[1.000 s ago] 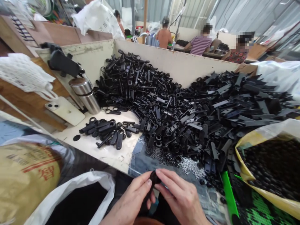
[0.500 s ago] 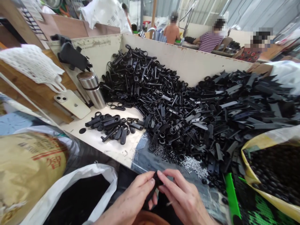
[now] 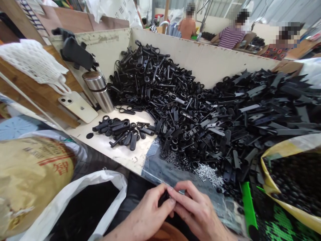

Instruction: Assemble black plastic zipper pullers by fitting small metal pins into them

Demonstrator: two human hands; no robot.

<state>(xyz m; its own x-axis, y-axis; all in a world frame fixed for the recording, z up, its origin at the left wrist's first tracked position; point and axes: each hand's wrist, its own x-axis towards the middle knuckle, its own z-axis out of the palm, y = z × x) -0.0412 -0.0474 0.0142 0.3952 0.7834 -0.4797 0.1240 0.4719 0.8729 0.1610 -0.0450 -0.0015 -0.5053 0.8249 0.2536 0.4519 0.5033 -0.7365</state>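
Observation:
My left hand [image 3: 146, 214] and my right hand [image 3: 198, 211] meet at the bottom middle, fingertips pinched together on one small black plastic part [image 3: 163, 198], mostly hidden between them. Just beyond the hands lies a heap of small silver pins [image 3: 208, 174] on a dark cloth [image 3: 155, 169]. A huge pile of black plastic pieces [image 3: 190, 110] fills the white-walled bench [image 3: 120, 155]. A small separate cluster of black pieces [image 3: 120, 130] lies on the bench to the left.
A steel flask [image 3: 99, 91] and a white phone [image 3: 79, 107] stand at the bench's left. A white bag [image 3: 82, 207] with dark contents and a tan sack [image 3: 30, 177] sit lower left. A yellow bag of black beads [image 3: 293, 180] and green crate [image 3: 253, 214] are right. Several people work behind.
My fingers have closed tighter over the black part, and my right thumb and forefinger now press against the left fingertips. The view has tilted slightly downward.

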